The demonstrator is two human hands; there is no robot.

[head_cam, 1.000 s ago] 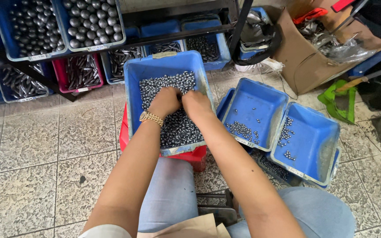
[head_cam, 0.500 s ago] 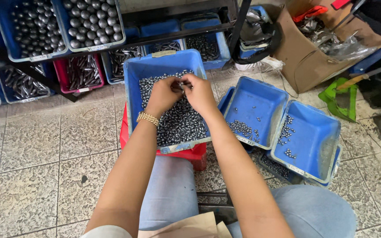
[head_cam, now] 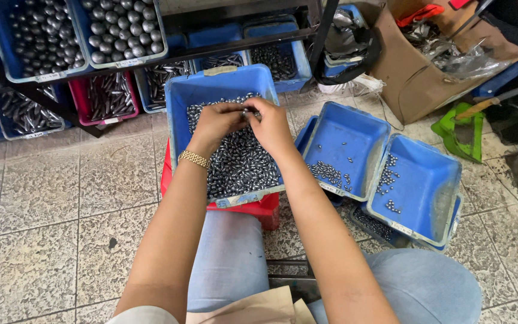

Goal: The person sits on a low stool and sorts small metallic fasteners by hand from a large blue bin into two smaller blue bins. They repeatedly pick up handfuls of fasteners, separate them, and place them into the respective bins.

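Head view: left hand (head_cam: 216, 123) (gold bracelet at the wrist) and right hand (head_cam: 271, 123) meet fingertip to fingertip above the blue bin (head_cam: 178, 99), fingers drawn narrow and pinched together on one small grey metal piece (head_cam: 244, 111) between them. The piece is dull grey, rounded and oval, like the mass of small metal pieces (head_cam: 241, 162) filling the bin beneath it. The bin rests on a red crate (head_cam: 259, 209) on the tiled floor, between the person's knees; two blue trays (head_cam: 361, 126) sit just right, nearly bare with a few pieces each.
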